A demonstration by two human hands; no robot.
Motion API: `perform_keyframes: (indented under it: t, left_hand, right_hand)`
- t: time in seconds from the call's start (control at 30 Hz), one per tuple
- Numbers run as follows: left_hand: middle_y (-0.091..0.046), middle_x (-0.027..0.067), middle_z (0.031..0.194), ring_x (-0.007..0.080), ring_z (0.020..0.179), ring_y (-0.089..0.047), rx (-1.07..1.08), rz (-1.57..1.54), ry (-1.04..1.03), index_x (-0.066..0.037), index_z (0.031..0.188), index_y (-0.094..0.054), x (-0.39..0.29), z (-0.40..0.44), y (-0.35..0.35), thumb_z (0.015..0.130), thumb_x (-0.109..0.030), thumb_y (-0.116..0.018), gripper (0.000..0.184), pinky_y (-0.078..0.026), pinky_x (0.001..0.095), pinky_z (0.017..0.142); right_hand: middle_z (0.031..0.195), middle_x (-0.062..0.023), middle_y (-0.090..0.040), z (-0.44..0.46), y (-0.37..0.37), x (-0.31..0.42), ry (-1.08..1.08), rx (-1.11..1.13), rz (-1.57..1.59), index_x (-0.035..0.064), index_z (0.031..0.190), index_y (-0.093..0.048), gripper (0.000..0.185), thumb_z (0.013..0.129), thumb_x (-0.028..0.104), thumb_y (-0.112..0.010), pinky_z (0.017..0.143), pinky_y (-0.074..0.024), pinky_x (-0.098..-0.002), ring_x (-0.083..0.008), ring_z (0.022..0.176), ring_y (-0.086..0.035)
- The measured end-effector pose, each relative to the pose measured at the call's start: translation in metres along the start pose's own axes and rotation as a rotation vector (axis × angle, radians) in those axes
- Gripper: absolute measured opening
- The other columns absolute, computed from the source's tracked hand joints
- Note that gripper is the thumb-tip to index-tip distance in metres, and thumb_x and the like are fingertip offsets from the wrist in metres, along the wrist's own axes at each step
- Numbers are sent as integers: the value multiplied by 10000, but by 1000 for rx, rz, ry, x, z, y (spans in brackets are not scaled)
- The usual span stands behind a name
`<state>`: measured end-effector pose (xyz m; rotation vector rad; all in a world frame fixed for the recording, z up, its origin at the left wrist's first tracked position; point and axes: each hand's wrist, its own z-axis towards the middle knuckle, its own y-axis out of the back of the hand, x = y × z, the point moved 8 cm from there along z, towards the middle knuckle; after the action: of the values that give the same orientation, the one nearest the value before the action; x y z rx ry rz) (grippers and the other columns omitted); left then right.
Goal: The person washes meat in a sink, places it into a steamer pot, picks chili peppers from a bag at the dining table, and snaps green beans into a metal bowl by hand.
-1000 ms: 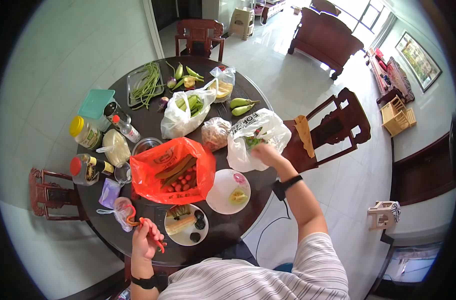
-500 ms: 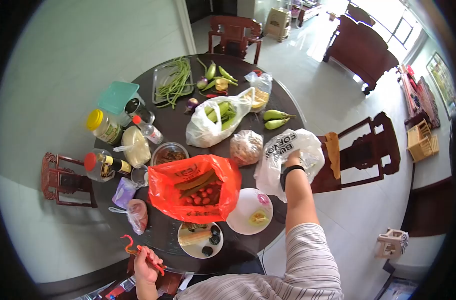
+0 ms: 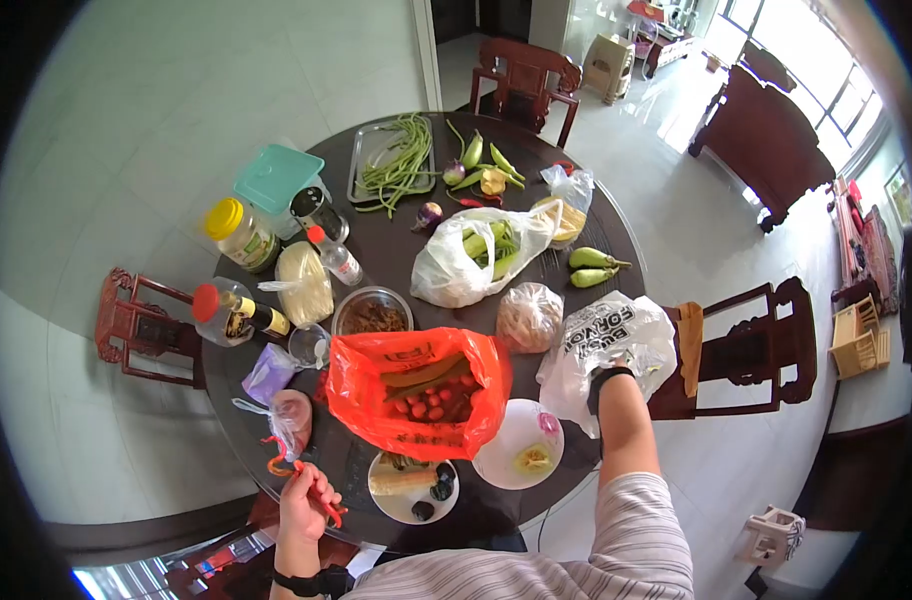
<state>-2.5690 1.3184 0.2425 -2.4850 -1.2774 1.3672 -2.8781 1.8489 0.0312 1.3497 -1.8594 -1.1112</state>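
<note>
Gripping red peppers (image 3: 334,516) in the left hand (image 3: 304,503) by the table's (image 3: 378,248) near edge; could drop one by loosening on slick, thin, curled skins. Over right, right hand sunk inside the white bag (image 3: 584,358), can't tell whether clutching anything; could rip that crinkled, limp plastic by tugging.

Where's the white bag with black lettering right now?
Head view, right side: the white bag sits at the table's edge, between the small clear bag and the rightmost chair, with the right hand hidden inside.
</note>
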Motion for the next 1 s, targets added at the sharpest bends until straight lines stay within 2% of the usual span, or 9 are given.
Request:
perform_keyframes:
  t: [0.4, 0.47, 0.57, 0.7, 0.8, 0.87, 0.9, 0.97, 1.0]
  left_hand:
    - [-459, 3, 645, 116, 521, -454, 317, 50, 62, -103, 776, -468, 6, -9, -57, 883, -223, -541, 176, -428, 301, 550]
    - [-461, 0, 648, 112, 520, -455, 361, 66, 91, -101, 791, -474, 11, -17, -64, 877, -204, -552, 155, -429, 298, 551]
    - [-465, 2, 641, 112, 541, -480, 519, 182, 232, -73, 854, -497, 33, -29, -86, 868, -149, -558, 99, -427, 280, 514]
    - [-594, 140, 1083, 223, 881, -622, 715, 368, 339, -36, 997, -534, 98, -47, -148, 899, -135, -501, 143, -517, 318, 680]
    - [-586, 143, 1090, 232, 910, -613, 832, 362, 402, -28, 1014, -525, 154, -69, -189, 915, -149, -468, 166, -516, 361, 766]
    - [-591, 146, 1060, 237, 888, -618, 942, 295, 635, -29, 1014, -530, 185, -92, -204, 930, -211, -443, 218, -513, 374, 751]
    - [-597, 112, 923, 204, 741, -606, 913, 304, 626, -37, 996, -518, 191, -93, -203, 936, -275, -428, 261, -491, 345, 653]
    - [-575, 87, 856, 174, 668, -562, 933, 229, 683, -44, 982, -519, 203, -87, -201, 931, -279, -445, 252, -461, 320, 607]
    - [-552, 63, 789, 144, 594, -518, 951, 152, 730, -50, 968, -520, 201, -91, -206, 927, -283, -463, 243, -431, 295, 561]
  right_hand:
    - [789, -221, -625, -110, 135, -14, 282, -115, 378, -4, 861, -632, 220, 730, 173, -640, 623, -477, -409, -316, 695, -610]
    - [674, -220, -601, -131, 129, -33, 477, -215, 471, -7, 704, -640, 175, 737, 161, -601, 633, -468, -386, -325, 686, -611]
    - [647, -158, -603, -196, 135, -55, 364, -276, 410, -5, 739, -651, 265, 813, 217, -526, 608, -462, -331, -221, 644, -601]
    - [635, -31, -603, -320, 119, -2, 517, -58, 1089, 17, 741, -671, 258, 867, 177, -512, 554, -450, -287, -132, 561, -553]
    - [635, -12, -587, -393, 110, 50, 607, 118, 1289, -2, 782, -653, 224, 878, 145, -515, 559, -438, -246, -73, 581, -522]
    - [667, -40, -585, -403, 105, 54, 551, -7, 1050, 11, 791, -635, 123, 818, 100, -554, 581, -452, -281, -114, 652, -565]
    - [667, -40, -585, -401, 99, 52, 543, -8, 1049, 11, 791, -635, 123, 818, 100, -554, 581, -452, -281, -114, 652, -565]
    - [685, -56, -544, -418, 122, 52, 897, -637, 690, 51, 801, -624, 98, 718, 87, -587, 606, -455, -322, -190, 693, -567]
    - [685, -56, -544, -409, 117, 50, 906, -632, 696, 51, 801, -624, 98, 718, 87, -587, 606, -455, -322, -190, 693, -567]
